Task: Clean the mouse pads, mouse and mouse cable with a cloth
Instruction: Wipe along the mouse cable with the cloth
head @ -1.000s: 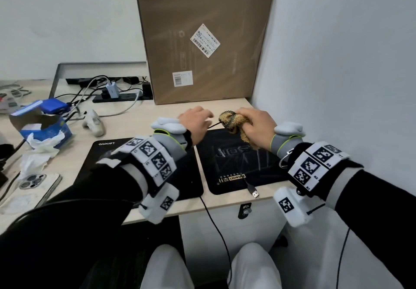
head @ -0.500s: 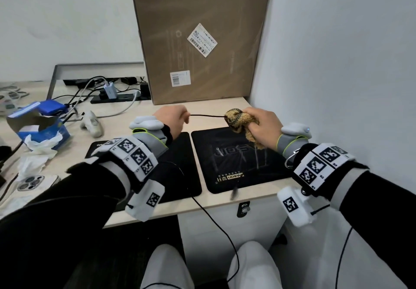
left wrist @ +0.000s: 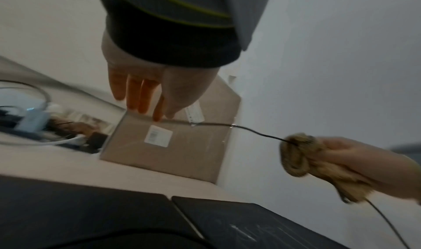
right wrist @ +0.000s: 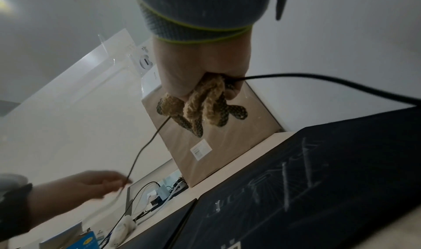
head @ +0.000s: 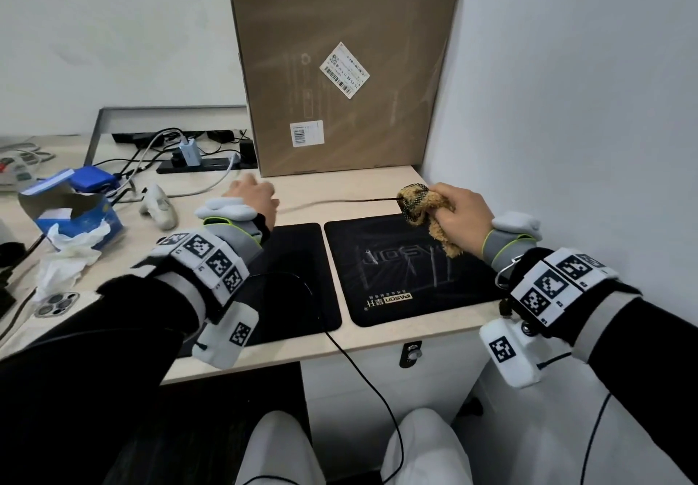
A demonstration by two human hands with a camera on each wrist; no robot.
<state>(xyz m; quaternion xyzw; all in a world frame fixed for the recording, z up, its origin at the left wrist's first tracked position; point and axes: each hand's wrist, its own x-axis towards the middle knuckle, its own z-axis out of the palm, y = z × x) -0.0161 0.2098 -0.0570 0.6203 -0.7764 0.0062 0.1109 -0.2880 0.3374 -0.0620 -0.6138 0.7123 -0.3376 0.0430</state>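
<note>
My right hand (head: pixel 459 207) is fisted round a tan cloth (head: pixel 417 203) above the far edge of the right black mouse pad (head: pixel 423 288). The thin black mouse cable (head: pixel 340 201) runs taut from the cloth leftwards to my left hand (head: pixel 255 197), whose thumb and fingertips (left wrist: pixel 159 115) pinch it. The cable (right wrist: pixel 141 150) passes through the cloth (right wrist: pixel 205 109) and leaves the fist on the other side. Its silver USB plug (head: pixel 372 258) lies on the right pad. The left pad (head: pixel 298 258) sits under my left wrist. No mouse shows clearly.
A tall cardboard box (head: pixel 340 69) leans on the wall behind the pads, with the side wall close on the right. A white handheld device (head: pixel 156 205), tissue box (head: pixel 75 212), phone (head: pixel 56 303) and power strip (head: pixel 204 161) lie left. A black cable (head: pixel 359 367) hangs over the desk's front edge.
My left hand has moved left and away from the right hand, drawing the cable out through the cloth. The USB plug has slid from the pad's front edge towards its middle.
</note>
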